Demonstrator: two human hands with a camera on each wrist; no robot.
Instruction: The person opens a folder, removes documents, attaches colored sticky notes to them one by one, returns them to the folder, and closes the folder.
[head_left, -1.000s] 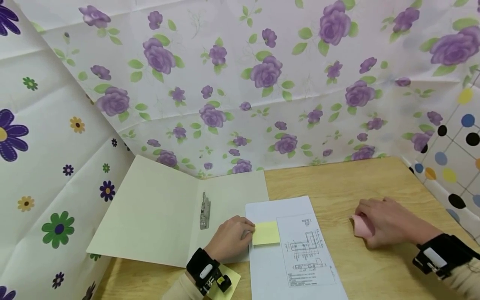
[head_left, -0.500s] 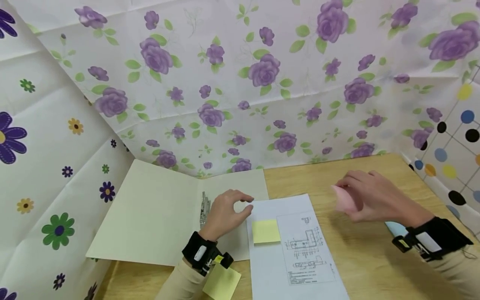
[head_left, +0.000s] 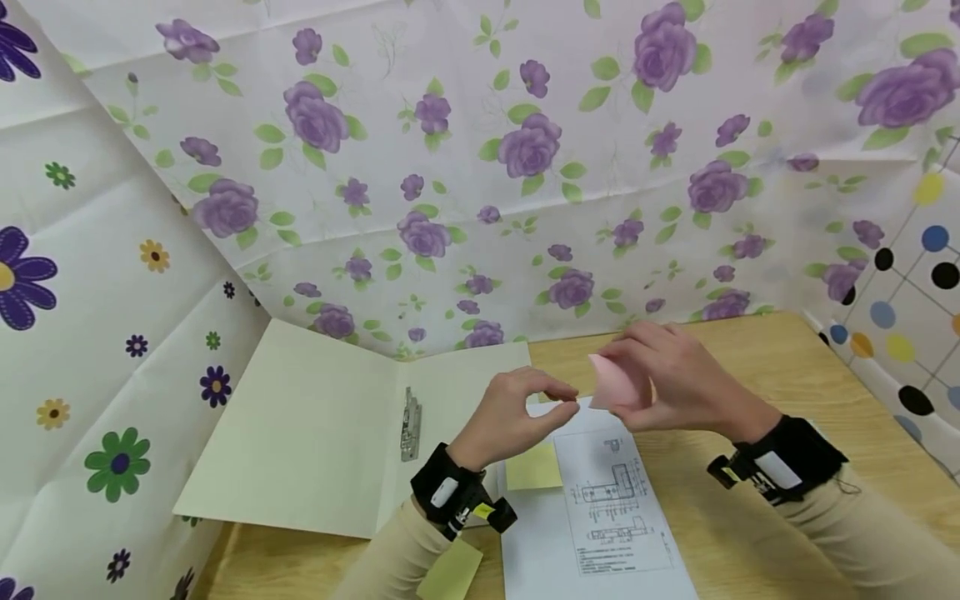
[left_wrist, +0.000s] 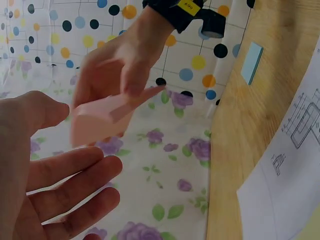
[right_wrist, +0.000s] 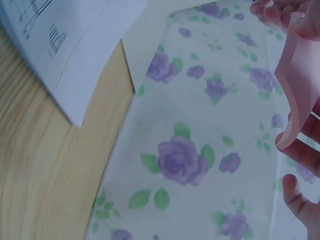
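Observation:
My right hand (head_left: 678, 379) holds a pink sticky-note pad (head_left: 617, 383) in the air over the top of the printed sheets, its pages bowed between thumb and fingers. Facing it from the left is my left hand (head_left: 510, 421), thumb and fingers apart and nothing between them. In the left wrist view a small gap separates its fingertips from the pink pad (left_wrist: 97, 122). The pad's curled edge also shows in the right wrist view. Beneath the hands lie white sheets (head_left: 540, 542) with a technical drawing, and a yellow sticky note (head_left: 534, 468) rests on them, partly behind the left wrist camera.
An open cream folder (head_left: 300, 442) with a metal clip (head_left: 410, 425) lies left, its right cover running under the sheets. Another yellow sticky note (head_left: 452, 571) is on the table by the left sleeve. A light-blue pad (left_wrist: 252, 62) lies on the wood at right. Patterned sheets (head_left: 450, 167) wall the table.
The right hand has lifted the pink pad off the table and carried it left. The left hand has let go of the yellow note, risen and moved right towards the pad.

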